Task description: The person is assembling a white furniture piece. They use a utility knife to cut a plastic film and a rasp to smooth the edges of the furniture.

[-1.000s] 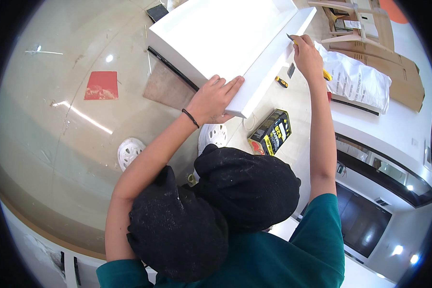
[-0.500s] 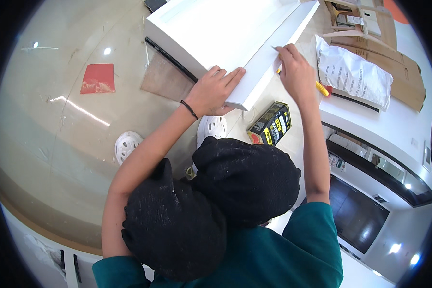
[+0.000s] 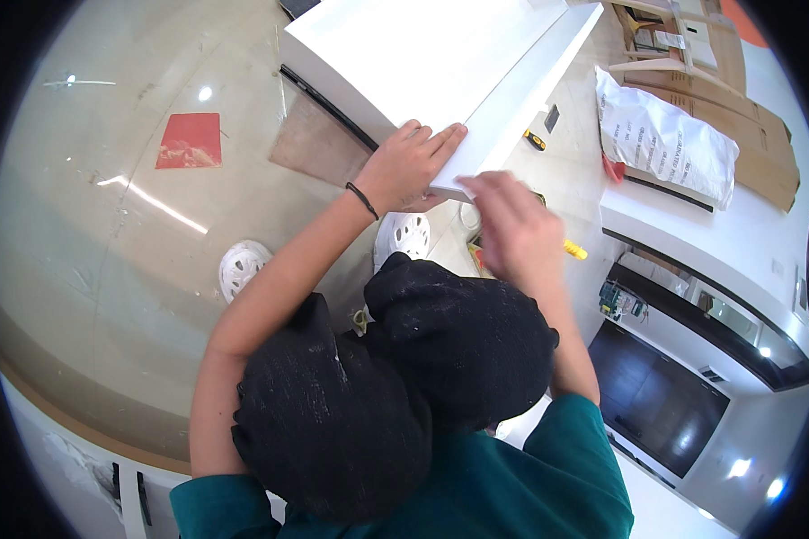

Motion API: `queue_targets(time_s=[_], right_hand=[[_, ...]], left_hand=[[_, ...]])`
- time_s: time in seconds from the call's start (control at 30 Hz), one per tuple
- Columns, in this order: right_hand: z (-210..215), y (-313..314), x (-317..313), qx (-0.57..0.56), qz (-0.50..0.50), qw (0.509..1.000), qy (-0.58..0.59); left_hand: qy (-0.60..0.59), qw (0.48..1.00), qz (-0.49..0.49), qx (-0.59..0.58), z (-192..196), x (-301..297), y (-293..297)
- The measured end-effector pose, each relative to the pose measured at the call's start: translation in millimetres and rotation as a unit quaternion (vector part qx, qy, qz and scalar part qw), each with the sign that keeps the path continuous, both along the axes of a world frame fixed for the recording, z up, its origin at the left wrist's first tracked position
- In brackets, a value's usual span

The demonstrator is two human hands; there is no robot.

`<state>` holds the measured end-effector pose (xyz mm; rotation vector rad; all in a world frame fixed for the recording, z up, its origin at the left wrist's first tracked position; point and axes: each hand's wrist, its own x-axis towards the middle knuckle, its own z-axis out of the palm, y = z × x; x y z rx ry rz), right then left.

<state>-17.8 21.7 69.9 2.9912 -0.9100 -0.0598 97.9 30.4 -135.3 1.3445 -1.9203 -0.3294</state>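
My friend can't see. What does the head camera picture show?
A person's left hand presses flat on the corner of a big white panel, while the blurred right hand hovers beside it. Their black-covered knees fill the middle, above a shiny beige floor.

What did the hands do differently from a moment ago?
The right hand came back along the edge of the white panel toward the person, from the far end to near the left hand. The left hand stayed flat on the panel's near corner.
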Motion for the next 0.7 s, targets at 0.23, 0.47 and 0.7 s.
queue_targets(time_s=[0.23,0.47,0.7], right_hand=[[-5,-149,-36,-0.086,-0.138,0.987,0.008],[-29,-270,-68,-0.116,-0.151,0.981,0.028],[-44,-291,-64,-0.136,-0.168,0.975,0.058]], left_hand=[[-0.003,0.999,-0.022,0.030,7,5,2],[0.002,0.999,-0.030,0.038,8,4,0],[-0.006,0.999,-0.024,0.038,11,5,2]])
